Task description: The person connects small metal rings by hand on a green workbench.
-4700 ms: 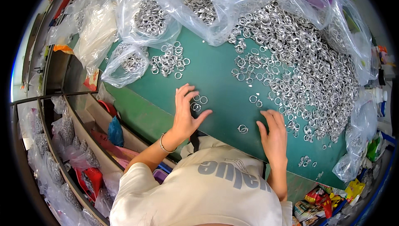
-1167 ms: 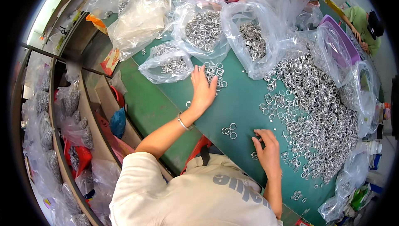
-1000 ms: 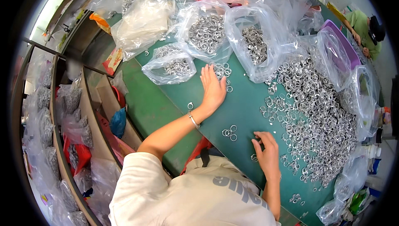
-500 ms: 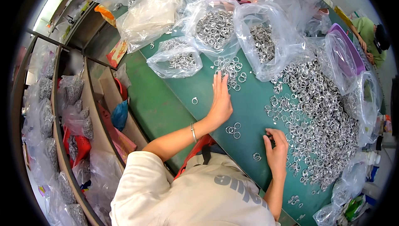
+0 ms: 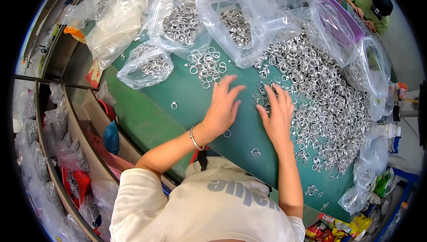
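My left hand (image 5: 220, 110), with a bangle on its wrist, is over the green tabletop (image 5: 191, 88), its fingers spread and holding nothing I can see. Just beyond its fingertips lies a small group of silver metal rings (image 5: 207, 67). My right hand (image 5: 276, 119) is at the left edge of a large heap of rings (image 5: 331, 108). Its fingers are apart, curved over a few loose rings (image 5: 259, 99); whether they touch them I cannot tell. One ring (image 5: 227, 133) shows beside my left wrist, another ring (image 5: 174, 105) lies farther left, and a small ring cluster (image 5: 255, 152) sits nearer me.
Along the far side stand clear plastic bags of rings: a small bag (image 5: 147, 68), a middle bag (image 5: 180, 22) and a larger bag (image 5: 235, 24). A purple basket (image 5: 344, 15) is behind the heap. Shelves (image 5: 75, 122) with bagged parts flank the left. Another person (image 5: 367, 6) works at far right.
My right hand has moved forward from the near side to the heap's left edge, its fingers spreading. My left hand has drawn back from the small ring group. The whole view has shifted.
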`<state>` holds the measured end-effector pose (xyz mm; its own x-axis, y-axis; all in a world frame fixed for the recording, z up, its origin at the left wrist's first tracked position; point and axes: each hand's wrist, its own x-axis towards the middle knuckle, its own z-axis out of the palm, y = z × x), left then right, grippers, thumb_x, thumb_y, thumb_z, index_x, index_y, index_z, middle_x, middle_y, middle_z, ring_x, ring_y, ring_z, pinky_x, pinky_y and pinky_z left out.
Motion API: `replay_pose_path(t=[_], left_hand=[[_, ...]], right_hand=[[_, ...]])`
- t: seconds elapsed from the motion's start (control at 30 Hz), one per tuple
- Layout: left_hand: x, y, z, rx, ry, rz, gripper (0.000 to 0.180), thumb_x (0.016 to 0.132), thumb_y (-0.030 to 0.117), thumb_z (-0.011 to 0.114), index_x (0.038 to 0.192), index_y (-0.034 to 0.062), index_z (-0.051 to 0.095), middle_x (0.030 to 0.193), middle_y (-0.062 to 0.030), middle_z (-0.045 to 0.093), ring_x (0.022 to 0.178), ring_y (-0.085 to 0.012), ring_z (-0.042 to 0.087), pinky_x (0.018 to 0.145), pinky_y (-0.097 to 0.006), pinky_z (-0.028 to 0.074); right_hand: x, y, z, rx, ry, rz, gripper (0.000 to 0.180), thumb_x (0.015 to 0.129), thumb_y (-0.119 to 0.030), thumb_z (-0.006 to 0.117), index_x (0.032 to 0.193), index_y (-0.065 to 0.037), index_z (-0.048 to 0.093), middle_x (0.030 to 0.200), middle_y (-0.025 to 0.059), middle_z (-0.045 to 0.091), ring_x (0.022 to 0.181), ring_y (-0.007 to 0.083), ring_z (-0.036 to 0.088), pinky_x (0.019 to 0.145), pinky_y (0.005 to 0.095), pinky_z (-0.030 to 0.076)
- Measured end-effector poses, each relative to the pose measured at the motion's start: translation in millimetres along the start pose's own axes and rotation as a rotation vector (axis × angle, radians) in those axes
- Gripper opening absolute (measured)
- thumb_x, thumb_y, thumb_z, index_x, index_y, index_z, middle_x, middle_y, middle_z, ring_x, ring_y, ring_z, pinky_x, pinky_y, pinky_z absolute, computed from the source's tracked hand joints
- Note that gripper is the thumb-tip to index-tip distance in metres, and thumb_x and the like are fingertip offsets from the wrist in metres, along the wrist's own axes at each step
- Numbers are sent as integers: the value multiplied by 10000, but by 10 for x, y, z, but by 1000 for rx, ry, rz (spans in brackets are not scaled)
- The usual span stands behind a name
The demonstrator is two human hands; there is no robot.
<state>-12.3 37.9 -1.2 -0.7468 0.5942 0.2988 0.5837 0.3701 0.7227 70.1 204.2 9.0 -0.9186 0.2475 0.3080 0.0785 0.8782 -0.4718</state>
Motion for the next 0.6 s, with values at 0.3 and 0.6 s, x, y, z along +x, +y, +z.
replay_pose_path(t=[0.3, 0.6], left_hand=[[414, -96, 262, 103, -314, 115, 414, 793, 5, 650, 1195, 58, 562, 1165, -116, 507, 1027, -311, 506, 896, -404, 414], [296, -36, 244, -24, -445, 49, 279, 785, 47, 682, 1048, 28, 591, 1022, -116, 524, 959, -313, 545, 809, -404, 463]], right_hand=[[-297, 357, -166, -17, -58, -91, 230, 770, -55, 688, 992, -44, 629, 1106, 102, 594, 1109, 297, 535, 946, 437, 360], [-167, 236, -152, -64, 19, 54, 325, 781, -101, 698, 1085, -46, 599, 1047, 98, 572, 1000, 269, 515, 878, 413, 353]])
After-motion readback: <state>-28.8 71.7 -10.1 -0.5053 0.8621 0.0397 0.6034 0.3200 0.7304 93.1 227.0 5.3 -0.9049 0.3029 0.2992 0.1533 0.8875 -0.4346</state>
